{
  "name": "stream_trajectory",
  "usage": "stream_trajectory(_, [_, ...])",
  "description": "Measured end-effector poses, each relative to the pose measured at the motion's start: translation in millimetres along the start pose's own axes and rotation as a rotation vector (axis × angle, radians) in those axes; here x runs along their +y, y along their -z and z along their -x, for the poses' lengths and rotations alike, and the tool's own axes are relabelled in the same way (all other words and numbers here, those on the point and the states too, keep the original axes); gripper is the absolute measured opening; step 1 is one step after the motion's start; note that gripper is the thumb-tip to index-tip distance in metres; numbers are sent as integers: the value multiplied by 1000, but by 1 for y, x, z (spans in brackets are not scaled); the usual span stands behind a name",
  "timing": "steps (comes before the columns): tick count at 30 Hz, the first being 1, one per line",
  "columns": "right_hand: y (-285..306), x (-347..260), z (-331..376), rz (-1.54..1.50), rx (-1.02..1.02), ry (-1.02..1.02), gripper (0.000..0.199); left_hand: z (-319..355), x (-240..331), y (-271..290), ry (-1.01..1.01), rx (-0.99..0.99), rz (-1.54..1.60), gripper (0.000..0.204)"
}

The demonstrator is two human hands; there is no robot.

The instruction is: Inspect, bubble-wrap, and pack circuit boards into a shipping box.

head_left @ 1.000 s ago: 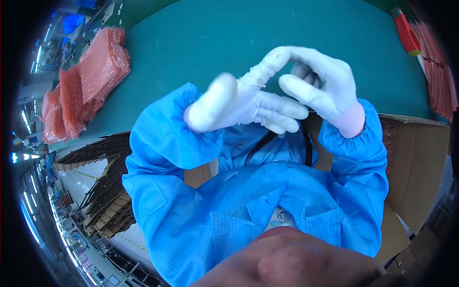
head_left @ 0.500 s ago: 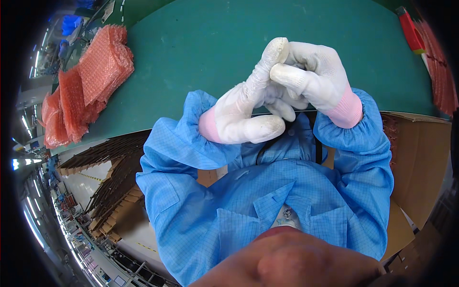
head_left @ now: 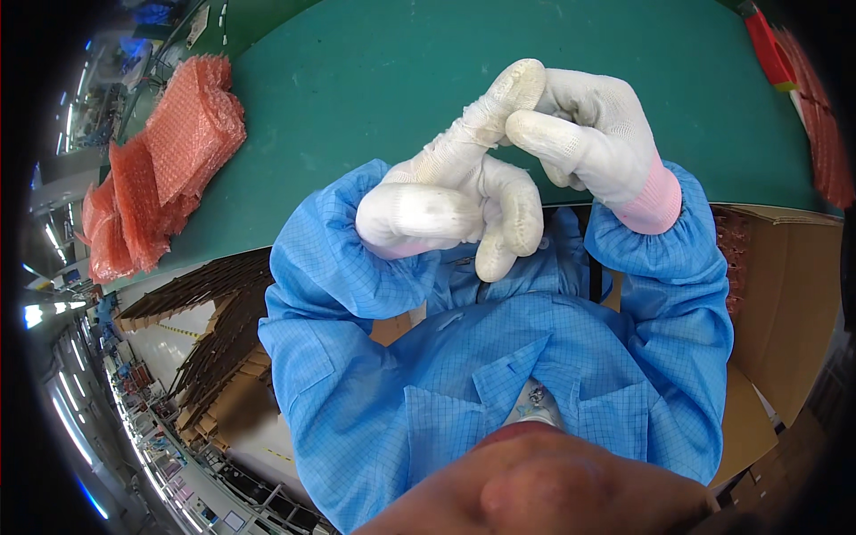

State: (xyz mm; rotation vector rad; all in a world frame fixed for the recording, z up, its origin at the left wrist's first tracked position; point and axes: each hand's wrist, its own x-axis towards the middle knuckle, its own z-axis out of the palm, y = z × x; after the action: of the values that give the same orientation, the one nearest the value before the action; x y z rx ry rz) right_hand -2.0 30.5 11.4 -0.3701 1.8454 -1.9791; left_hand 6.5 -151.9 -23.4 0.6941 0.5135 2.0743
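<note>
right hand (head_left: pixel 606 134) grips the left hand's (head_left: pixel 450 178) index finger (head_left: pixel 499 102); its other fingers (head_left: pixel 522 214) curl loosely; apparent glove-fitting calls for steady tugging.

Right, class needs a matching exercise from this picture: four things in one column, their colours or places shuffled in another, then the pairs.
Column one:
1. right hand
2. bubble wrap
3. table
4. cardboard box

Column two:
A. green
B. brown, below the table's edge, on the right
C. white-gloved, at a finger of the left hand
D. pinkish-red, piled on the far left

Pairs: 1-C, 2-D, 3-A, 4-B
</note>
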Motion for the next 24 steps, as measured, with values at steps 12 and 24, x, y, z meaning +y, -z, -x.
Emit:
stream_trajectory(12, [1,11,2,413,61,264,25,-11,-7,15,-382,264,-1535,80])
stream_trajectory(24, [-12,18,1,332,191,258,18,-11,-8,25,-373,321,-1730,88])
